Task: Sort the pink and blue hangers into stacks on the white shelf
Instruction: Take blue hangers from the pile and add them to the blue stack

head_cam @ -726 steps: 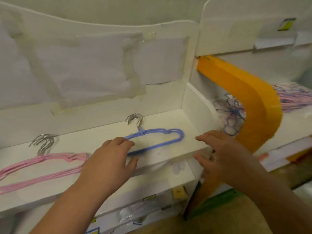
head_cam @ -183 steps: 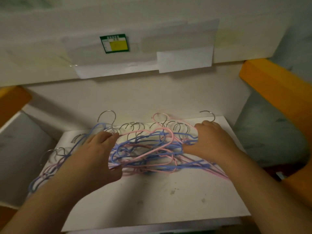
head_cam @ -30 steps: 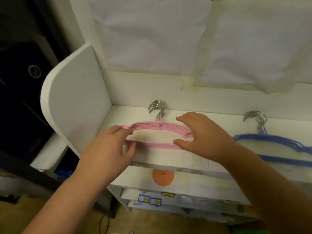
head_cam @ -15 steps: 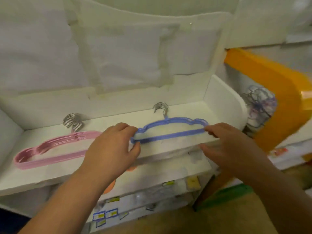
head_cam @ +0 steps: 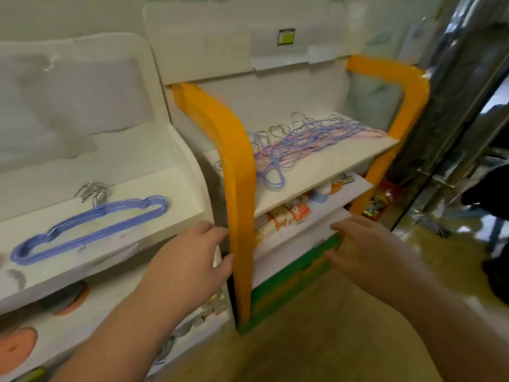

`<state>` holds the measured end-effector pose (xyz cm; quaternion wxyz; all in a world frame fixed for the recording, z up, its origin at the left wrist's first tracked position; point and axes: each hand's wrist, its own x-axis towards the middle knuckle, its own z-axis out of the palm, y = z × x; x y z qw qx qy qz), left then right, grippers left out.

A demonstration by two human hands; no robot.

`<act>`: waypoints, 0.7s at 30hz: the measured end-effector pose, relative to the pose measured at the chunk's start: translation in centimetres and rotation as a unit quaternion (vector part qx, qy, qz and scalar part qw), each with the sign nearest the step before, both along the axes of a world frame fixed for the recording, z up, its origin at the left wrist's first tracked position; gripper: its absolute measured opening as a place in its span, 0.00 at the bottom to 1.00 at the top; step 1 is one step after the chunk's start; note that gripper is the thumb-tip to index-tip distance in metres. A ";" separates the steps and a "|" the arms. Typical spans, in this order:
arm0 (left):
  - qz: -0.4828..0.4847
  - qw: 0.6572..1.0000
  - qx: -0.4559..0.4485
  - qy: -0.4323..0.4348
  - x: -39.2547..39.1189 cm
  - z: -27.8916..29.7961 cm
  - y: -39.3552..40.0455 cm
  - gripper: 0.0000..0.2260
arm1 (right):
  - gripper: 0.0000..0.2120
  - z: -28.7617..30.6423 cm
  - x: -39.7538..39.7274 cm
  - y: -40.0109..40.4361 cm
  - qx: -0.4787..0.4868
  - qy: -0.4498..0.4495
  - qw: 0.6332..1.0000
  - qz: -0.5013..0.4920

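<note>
**Obs A:** Reaching back toward the mixed pile [head_cam: 305, 144], you had both hands free. Left hand [head_cam: 190, 260] sat low, just beside the orange upright [head_cam: 237, 188], fingers loosely spread, holding nothing. Right hand [head_cam: 369, 249] hovered in front of the lower shelves, fingers relaxed and apart, also empty.

**Obs B:** Where did the sorted ones lie?

**Obs A:** Blue stack [head_cam: 91, 224] lay flat on the white shelf [head_cam: 179, 188], hooks bunched at the back. Pink stack was out of frame; you could not have checked it from that view. The tangle of pink and blue hangers lay on the orange-framed shelf, well apart from both hands.

**Obs B:** Advice for the pick?

**Obs A:** My judgement: you needed to pick one colour and lift by the bar, not the hook. Wires were interlaced, so a hard pull would likely have dragged neighbours off the front edge; one blue loop already hung over it. Steadying the pile with one hand while the other slid a hanger free looked the safer way. Plenty remained unsorted, so the task seemed far from done.
</note>
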<state>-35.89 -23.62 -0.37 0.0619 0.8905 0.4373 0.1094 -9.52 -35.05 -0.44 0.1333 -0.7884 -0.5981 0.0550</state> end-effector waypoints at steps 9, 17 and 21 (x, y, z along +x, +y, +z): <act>-0.058 0.998 0.015 -0.034 12.2 0.4 3.0 0.17 | 0.24 -0.7 9.9 2.7 0.021 0.033 0.999 -0.028; -0.081 0.995 0.020 -0.046 23.6 -0.9 11.7 0.21 | 0.22 -1.7 20.0 11.6 -0.027 -0.010 0.999 -0.024; -0.064 0.997 0.024 -0.034 28.1 -0.9 15.2 0.24 | 0.24 -0.3 23.6 15.8 -0.008 0.011 1.000 -0.024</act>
